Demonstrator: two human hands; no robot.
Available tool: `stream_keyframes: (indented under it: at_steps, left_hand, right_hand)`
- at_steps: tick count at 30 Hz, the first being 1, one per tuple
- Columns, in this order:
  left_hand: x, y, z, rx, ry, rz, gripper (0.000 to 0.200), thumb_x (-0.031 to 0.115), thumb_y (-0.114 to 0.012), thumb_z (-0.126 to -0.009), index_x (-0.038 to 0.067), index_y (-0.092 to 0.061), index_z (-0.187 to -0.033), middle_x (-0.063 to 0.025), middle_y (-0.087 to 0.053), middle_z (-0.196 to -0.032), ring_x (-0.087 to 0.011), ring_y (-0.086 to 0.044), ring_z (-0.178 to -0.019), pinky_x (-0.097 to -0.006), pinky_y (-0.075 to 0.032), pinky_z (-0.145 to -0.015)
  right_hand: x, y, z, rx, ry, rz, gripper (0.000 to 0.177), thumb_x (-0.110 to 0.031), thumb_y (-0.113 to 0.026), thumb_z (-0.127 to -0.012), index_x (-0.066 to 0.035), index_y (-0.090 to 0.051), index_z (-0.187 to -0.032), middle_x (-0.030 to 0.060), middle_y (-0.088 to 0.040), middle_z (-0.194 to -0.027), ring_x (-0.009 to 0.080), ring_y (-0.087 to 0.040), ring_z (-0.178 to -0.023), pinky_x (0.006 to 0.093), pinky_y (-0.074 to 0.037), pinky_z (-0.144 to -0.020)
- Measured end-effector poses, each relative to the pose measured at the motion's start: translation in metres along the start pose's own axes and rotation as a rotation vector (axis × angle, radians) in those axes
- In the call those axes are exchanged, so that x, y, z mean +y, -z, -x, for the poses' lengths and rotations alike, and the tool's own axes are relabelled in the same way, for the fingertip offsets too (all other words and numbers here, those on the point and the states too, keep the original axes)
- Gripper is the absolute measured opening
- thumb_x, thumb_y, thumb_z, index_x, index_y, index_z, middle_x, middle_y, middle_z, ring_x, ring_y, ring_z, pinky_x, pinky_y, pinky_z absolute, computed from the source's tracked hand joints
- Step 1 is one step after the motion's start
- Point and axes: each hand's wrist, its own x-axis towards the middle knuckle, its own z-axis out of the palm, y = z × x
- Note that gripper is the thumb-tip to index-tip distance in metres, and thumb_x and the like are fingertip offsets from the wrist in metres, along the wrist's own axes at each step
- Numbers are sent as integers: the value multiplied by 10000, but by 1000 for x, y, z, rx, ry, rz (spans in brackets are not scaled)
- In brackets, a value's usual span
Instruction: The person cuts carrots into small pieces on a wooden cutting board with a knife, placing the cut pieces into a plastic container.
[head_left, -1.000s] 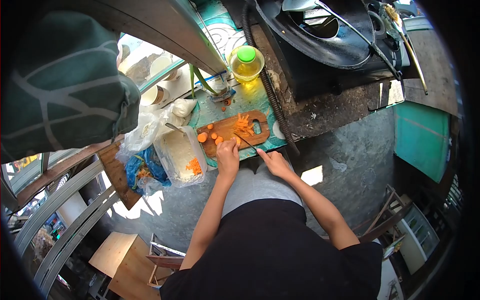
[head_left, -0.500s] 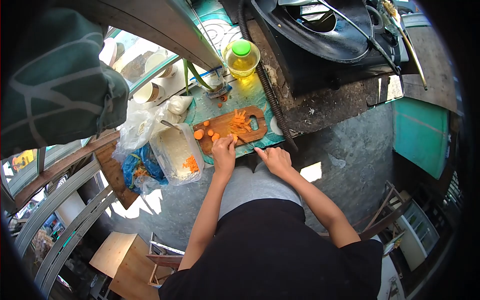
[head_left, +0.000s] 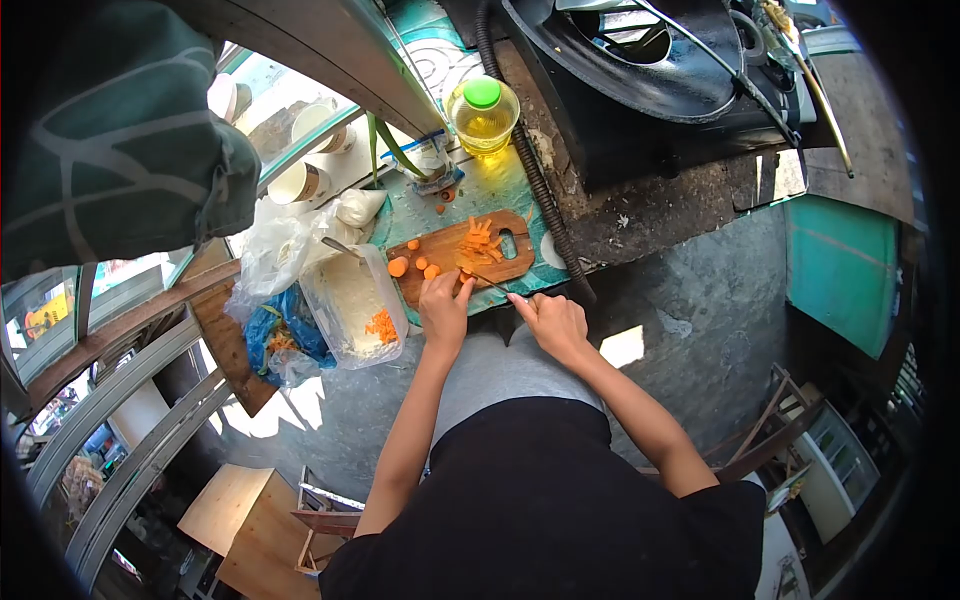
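My left hand [head_left: 445,310] is closed at the near edge of a wooden cutting board [head_left: 440,242], its fingertips pinching a carrot piece [head_left: 466,276]. My right hand [head_left: 553,322] grips a knife [head_left: 490,283], whose thin blade reaches over the board beside my left fingertips. Cut carrot strips [head_left: 479,240] lie in a pile near the board's handle hole. Several thick carrot chunks [head_left: 398,267] rest on its left part. Left of the board stands a clear plastic tub [head_left: 393,335] with white powdery contents and a small heap of chopped carrot [head_left: 381,325].
A bottle of yellow oil [head_left: 483,125] with a green lid stands behind the board. A black stove with a large pan [head_left: 640,90] is at the upper right, with a ribbed hose [head_left: 535,180] alongside. Plastic bags [head_left: 285,335] sit left of the tub.
The fingers of my left hand have shifted slightly left and spread a little at the carrot piece. The knife blade now lies more visibly across the near edge of the board.
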Motion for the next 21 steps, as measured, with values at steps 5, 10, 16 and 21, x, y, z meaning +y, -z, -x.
stream_keyframes:
  at_steps: [5, 10, 16, 21]
  left_hand:
    - [-2, -5, 1, -36, -25, 6, 202, 92, -699, -785, -43, -688, -934, -171, -672, -898, -330, -598, -866, -397, -480, -784]
    - [-2, -9, 2, -34, -20, 17, 176, 74, -678, -797, -45, -691, -926, -178, -659, -858, -335, -585, -834, -403, -475, -759]
    - [-2, -9, -1, -31, -55, 13, 217, 68, -662, -808, -69, -677, -975, -185, -646, -835, -337, -574, -808, -413, -464, -735]
    - [1, -6, 0, -37, -79, 9, 261, 45, -654, -810, -68, -661, -1046, -190, -658, -948, -339, -576, -886, -401, -474, -799]
  right_hand:
    - [-1, 5, 1, 57, 71, 90, 574, -527, -508, -908, -37, -684, -667, 170, -622, -584, 350, -635, -546, 431, -507, -527]
    - [-1, -5, -5, 21, 61, 97, 581, -538, -501, -907, -46, -686, -661, 173, -623, -590, 353, -638, -556, 432, -509, -534]
    - [11, -20, -15, -29, 12, 26, 633, -569, -479, -908, -27, -669, -642, 193, -618, -595, 349, -632, -552, 433, -499, -539]
    - [24, -15, -26, -576, -434, -611, 741, -590, -440, -942, 24, -449, -527, 82, -446, -455, 188, -445, -430, 405, -402, -479]
